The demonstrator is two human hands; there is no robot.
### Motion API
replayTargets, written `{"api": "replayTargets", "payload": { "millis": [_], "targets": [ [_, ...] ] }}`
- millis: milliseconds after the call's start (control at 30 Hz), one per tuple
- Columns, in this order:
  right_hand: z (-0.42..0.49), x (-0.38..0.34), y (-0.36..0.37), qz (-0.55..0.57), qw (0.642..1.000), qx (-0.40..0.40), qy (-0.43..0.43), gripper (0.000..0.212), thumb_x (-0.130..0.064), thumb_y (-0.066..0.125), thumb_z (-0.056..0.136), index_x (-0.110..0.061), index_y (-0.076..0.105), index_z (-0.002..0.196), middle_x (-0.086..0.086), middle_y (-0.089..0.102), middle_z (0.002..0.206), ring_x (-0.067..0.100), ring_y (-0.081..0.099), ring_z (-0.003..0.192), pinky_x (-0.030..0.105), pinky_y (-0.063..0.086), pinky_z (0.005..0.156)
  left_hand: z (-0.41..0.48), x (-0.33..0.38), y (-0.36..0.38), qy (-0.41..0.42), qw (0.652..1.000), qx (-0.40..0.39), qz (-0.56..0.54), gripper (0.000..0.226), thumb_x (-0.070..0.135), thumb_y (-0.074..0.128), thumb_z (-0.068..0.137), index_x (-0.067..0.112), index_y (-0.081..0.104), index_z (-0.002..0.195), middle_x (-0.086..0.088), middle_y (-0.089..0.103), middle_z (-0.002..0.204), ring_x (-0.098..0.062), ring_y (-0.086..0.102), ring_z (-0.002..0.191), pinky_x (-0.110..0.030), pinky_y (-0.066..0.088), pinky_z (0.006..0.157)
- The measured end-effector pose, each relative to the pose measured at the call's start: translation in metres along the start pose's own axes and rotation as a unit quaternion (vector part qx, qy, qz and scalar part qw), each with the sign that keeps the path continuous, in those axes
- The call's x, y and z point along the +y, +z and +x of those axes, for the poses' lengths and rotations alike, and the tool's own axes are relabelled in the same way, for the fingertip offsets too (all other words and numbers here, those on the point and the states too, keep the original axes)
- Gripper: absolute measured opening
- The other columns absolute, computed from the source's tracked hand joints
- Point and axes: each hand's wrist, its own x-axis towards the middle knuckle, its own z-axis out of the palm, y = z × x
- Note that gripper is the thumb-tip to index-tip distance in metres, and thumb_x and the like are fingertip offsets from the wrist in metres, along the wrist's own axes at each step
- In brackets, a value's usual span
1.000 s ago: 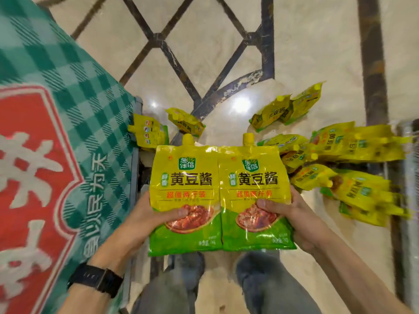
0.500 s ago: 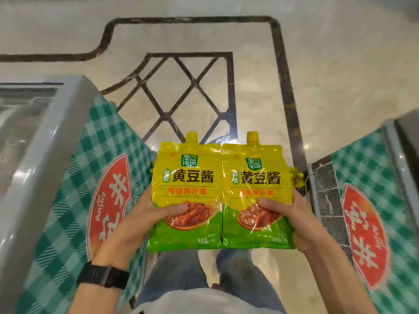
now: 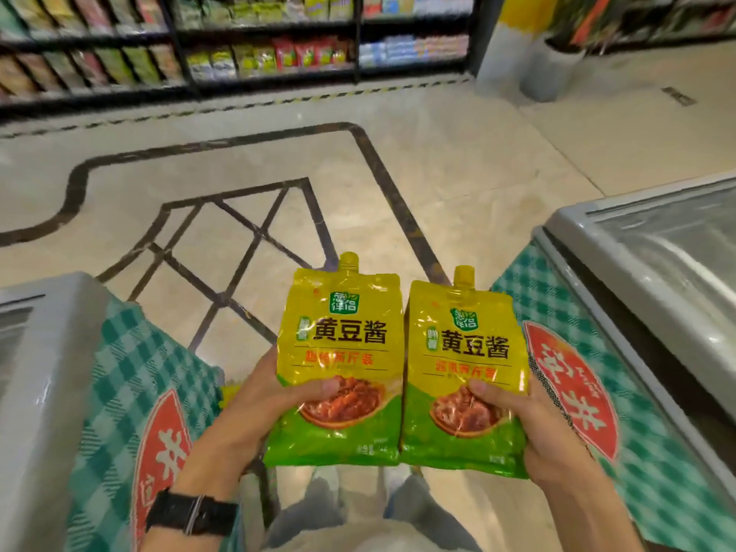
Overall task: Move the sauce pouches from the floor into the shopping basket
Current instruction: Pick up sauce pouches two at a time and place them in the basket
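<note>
I hold two yellow-and-green spouted sauce pouches upright side by side in front of me. My left hand (image 3: 255, 408) grips the left pouch (image 3: 338, 344) by its lower edge, thumb across the front. My right hand (image 3: 529, 428) grips the right pouch (image 3: 466, 360) the same way. A scrap of yellow, perhaps another pouch (image 3: 228, 394), peeks out below my left hand. No shopping basket is in view.
Chest freezers with green checked panels stand at my left (image 3: 44, 412) and right (image 3: 653, 272). Patterned tile floor (image 3: 358, 173) stretches ahead to stocked store shelves (image 3: 239, 53). A pillar base (image 3: 513, 53) stands at the far right.
My view has lifted from the floor to the aisle and shelves. The heap of pouches on the floor has dropped out of sight. Both hands keep their grip; the pouches sit slightly further right.
</note>
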Motion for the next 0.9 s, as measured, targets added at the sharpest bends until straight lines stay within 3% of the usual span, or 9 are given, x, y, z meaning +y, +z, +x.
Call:
{"api": "replayTargets", "payload": {
  "millis": [133,233,400,500,733,900],
  "targets": [
    [-0.028,0.006,0.004,0.034,0.999,0.026,-0.024,0.085,-0.018,0.096,0.051,-0.028,0.057,0.127,0.007,0.073,0.116,0.033,0.069,0.108,0.057,0.052,0.094,0.011,0.015,0.006,0.0,0.997,-0.079,0.025,0.116,0.05,0.1,0.022,0.014,0.061,0.125,-0.011,0.076,0.112,-0.029,0.073,0.103,-0.039,0.06,0.086],
    [-0.047,0.019,-0.003,0.063,0.995,0.07,-0.034,0.102,-0.028,0.099,0.037,-0.032,0.056,0.129,0.005,0.072,0.118,0.033,0.068,0.109,0.058,0.053,0.092,0.017,0.016,0.015,-0.014,0.991,-0.128,0.04,0.119,0.044,0.102,0.025,0.008,0.059,0.129,-0.016,0.075,0.113,-0.034,0.072,0.104,-0.041,0.061,0.083],
    [-0.089,0.032,-0.021,0.119,0.984,0.117,-0.062,0.09,-0.013,0.096,0.048,-0.026,0.056,0.128,0.006,0.076,0.107,0.026,0.074,0.092,0.037,0.06,0.062,0.015,0.02,0.047,-0.042,0.975,-0.207,0.069,0.111,0.038,0.103,0.031,0.011,0.059,0.129,-0.018,0.074,0.115,-0.037,0.072,0.103,-0.04,0.062,0.078],
    [-0.117,0.047,-0.042,0.151,0.975,0.145,-0.077,0.107,-0.021,0.099,0.031,-0.023,0.056,0.129,0.009,0.075,0.108,0.028,0.074,0.091,0.037,0.06,0.061,0.014,0.016,0.076,-0.049,0.965,-0.236,0.105,0.114,0.043,0.103,0.025,0.01,0.061,0.126,-0.018,0.075,0.111,-0.037,0.073,0.1,-0.042,0.061,0.078],
    [-0.199,0.083,-0.119,0.206,0.95,0.208,-0.113,0.09,-0.013,0.089,0.047,-0.02,0.055,0.13,0.012,0.074,0.113,0.033,0.072,0.099,0.042,0.061,0.069,-0.024,-0.01,0.182,-0.073,0.938,-0.31,0.14,0.101,0.031,0.1,0.041,0.012,0.059,0.131,-0.019,0.073,0.117,-0.042,0.07,0.106,-0.061,0.051,0.097],
    [-0.265,0.121,-0.18,0.247,0.922,0.268,-0.131,0.088,-0.016,0.089,0.045,-0.02,0.058,0.128,0.013,0.073,0.114,0.034,0.071,0.102,0.043,0.059,0.076,-0.059,-0.045,0.27,-0.068,0.909,-0.367,0.187,0.113,0.047,0.101,0.02,0.016,0.062,0.121,-0.013,0.077,0.107,-0.033,0.075,0.096,-0.044,0.06,0.079]
  ]
}}
